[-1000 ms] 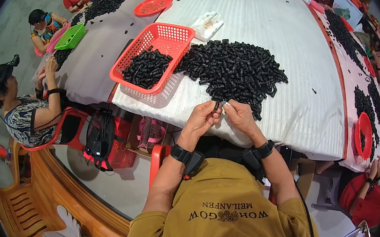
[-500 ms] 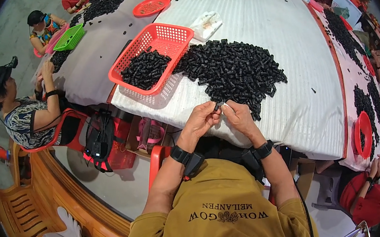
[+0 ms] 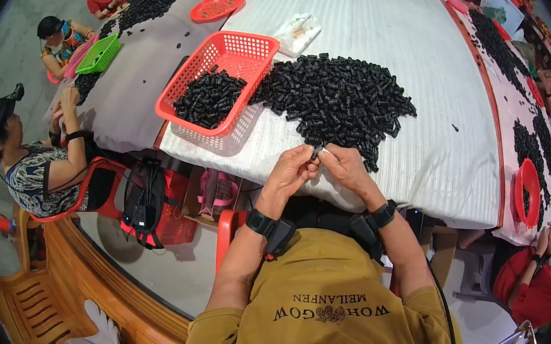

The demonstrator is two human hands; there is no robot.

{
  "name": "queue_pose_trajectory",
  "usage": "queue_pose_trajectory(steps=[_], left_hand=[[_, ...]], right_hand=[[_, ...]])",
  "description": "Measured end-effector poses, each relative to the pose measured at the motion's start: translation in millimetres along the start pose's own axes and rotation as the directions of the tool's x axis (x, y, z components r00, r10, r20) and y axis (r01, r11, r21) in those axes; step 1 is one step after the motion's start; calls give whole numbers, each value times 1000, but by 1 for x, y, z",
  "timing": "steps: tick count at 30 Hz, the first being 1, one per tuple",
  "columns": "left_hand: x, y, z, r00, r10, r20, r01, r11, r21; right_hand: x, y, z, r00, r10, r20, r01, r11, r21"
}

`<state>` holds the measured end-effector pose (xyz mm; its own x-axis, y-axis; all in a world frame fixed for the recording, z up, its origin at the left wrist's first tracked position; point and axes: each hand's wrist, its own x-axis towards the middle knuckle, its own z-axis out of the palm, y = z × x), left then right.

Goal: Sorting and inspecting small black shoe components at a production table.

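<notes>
At the near edge of the table my two hands meet in front of a heap of small black cylindrical pieces (image 3: 342,103). My left hand (image 3: 291,171) is closed, with one small black piece (image 3: 315,153) pinched between thumb and fingers. Close against it, my right hand (image 3: 348,168) is closed too, thumb pressed to the fingers at the end of that piece. A small pale bit shows at the right fingertips, too small to name. Left of the heap stands a red plastic basket (image 3: 253,51), partly filled with the same black pieces.
Behind the basket lies a crumpled white plastic bag (image 3: 297,33). A red round tray (image 3: 217,7) and a green basket (image 3: 97,54) are farther left. Several people sit around the tables, one (image 3: 42,151) at my left. A wooden bench (image 3: 40,314) is behind on the left.
Both hands stay together at the table edge, with only slight finger movement around the black piece. The table and basket sit slightly higher and left in the picture.
</notes>
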<state>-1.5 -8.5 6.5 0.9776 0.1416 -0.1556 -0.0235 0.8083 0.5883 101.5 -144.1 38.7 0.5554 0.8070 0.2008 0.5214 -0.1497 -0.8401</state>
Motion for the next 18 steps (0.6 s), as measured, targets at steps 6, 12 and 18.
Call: queue_pose_trajectory(steps=[6,12,18], left_hand=[[3,-1,3,1000,7,6,-8,1000,16],[2,0,0,1000,11,25,-10,999,-49],[2,-1,-4,999,21,39,-19,998,-56]], right_hand=[[-1,4,2,999,16,-42,-12,995,94],[-1,4,3,997,12,-75,-9,999,42],[-1,3,4,998,20,-64,-19,999,26]])
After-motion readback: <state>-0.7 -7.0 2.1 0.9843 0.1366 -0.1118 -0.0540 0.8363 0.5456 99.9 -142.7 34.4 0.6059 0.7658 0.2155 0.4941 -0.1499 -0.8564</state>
